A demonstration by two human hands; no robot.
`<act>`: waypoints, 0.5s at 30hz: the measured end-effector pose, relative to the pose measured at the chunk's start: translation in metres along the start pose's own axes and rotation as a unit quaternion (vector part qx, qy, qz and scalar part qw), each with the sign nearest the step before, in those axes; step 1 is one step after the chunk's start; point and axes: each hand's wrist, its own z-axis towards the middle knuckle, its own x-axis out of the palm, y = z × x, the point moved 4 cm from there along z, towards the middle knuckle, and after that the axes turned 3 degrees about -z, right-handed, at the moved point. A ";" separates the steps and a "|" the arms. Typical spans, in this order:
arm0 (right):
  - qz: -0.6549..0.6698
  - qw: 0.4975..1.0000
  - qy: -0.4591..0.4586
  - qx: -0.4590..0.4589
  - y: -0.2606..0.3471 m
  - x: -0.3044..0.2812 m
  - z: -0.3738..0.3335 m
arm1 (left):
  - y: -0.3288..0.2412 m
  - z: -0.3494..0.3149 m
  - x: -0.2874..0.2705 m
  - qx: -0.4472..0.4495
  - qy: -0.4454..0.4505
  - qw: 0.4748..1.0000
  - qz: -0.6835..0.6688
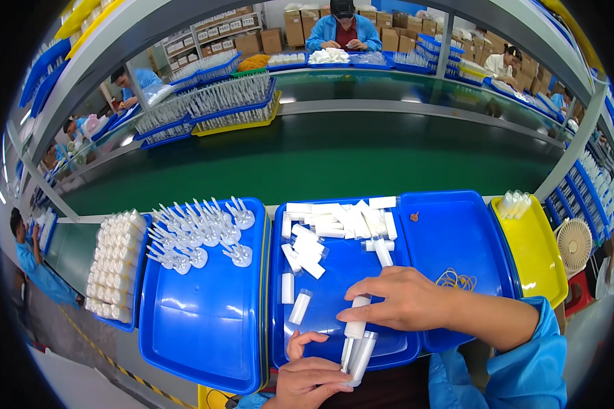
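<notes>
A blue tray (334, 276) spreads beneath the right hand (408, 298), whose fingers pinch a white cylinder (355, 328) over its near part; the left hand (307, 383), just below, pinches a clear tube (363, 356), one finger raised. Loose white pieces (308, 253) lie farther back.

Several parts here are covered, cut off or too small to be clear.
The right hand (406, 296) covers part of the white cylinder (355, 330), and the left hand (308, 382) hides the lower ends of the clear tubes (363, 356). The left sleeve (254, 401) is cut by the lower edge, as is a yellow object (215, 398), so its full shape cannot be told. In the right blue tray (467, 235), a brown piece (414, 217) is too small to identify; so is what the co-worker (341, 34) at the top centre holds.
</notes>
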 end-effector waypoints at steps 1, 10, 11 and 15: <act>0.005 1.000 0.006 0.001 0.000 -0.002 0.000 | 0.000 0.001 0.000 0.016 0.005 1.000 0.004; 0.320 0.940 0.047 0.107 -0.001 -0.020 0.000 | -0.005 0.005 0.003 0.066 0.062 0.994 0.054; 0.328 0.936 0.046 0.116 -0.004 -0.018 -0.001 | -0.006 0.005 0.003 0.073 0.066 0.994 0.058; 0.314 0.936 0.039 0.155 -0.003 -0.019 -0.003 | -0.003 0.005 0.005 0.096 0.059 0.992 0.060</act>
